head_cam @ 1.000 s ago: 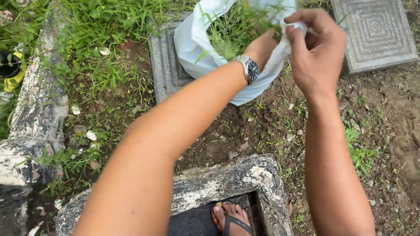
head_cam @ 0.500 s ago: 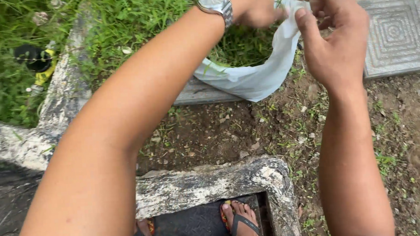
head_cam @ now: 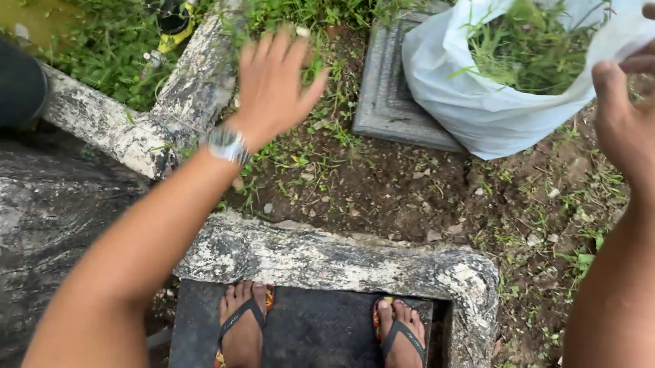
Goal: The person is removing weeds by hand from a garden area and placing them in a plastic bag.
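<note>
Both hands off white bag (head_cam: 488, 116); left hand (head_cam: 273, 78) spread, blurred; right hand (head_cam: 641, 115) spread, cropped.

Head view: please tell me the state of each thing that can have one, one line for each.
White plastic bag: open at the top, filled with pulled grass, resting partly on the square paving slab.
Left hand: open, fingers spread, holding nothing, above the weedy soil.
Right hand: open, empty, beside the bag, not touching it.
Wristwatch: worn on the left wrist.
Concrete curb: weathered, paint peeling.
</note>
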